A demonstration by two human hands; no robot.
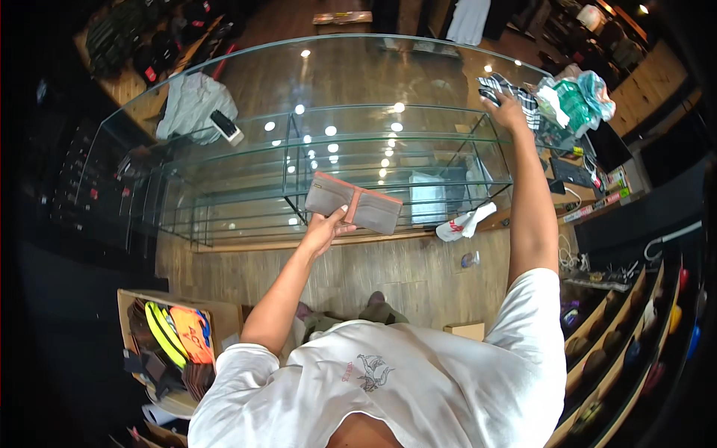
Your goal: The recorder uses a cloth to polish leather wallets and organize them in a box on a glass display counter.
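My left hand [323, 231] grips an unfolded bifold wallet [377, 212], grey-brown with a reddish-orange edge and centre strip. The thumb lies on its inner side near the fold, and the wallet is held up over the near side of the glass display counter [224, 168]. Stretched out to the far right, my right hand [509, 113] has its fingers closed around a small black object [490, 95] whose kind I cannot make out. Just beyond that hand lies a black-and-white striped cloth [527, 104] on the counter top.
A green, white and blue plastic bag [575, 103] sits at the far right. On the counter's left are a pale bag [196, 104] and a phone-like device [226, 127]. A box of colourful pouches [168, 336] stands at lower left; slotted shelves [612, 351] line the right.
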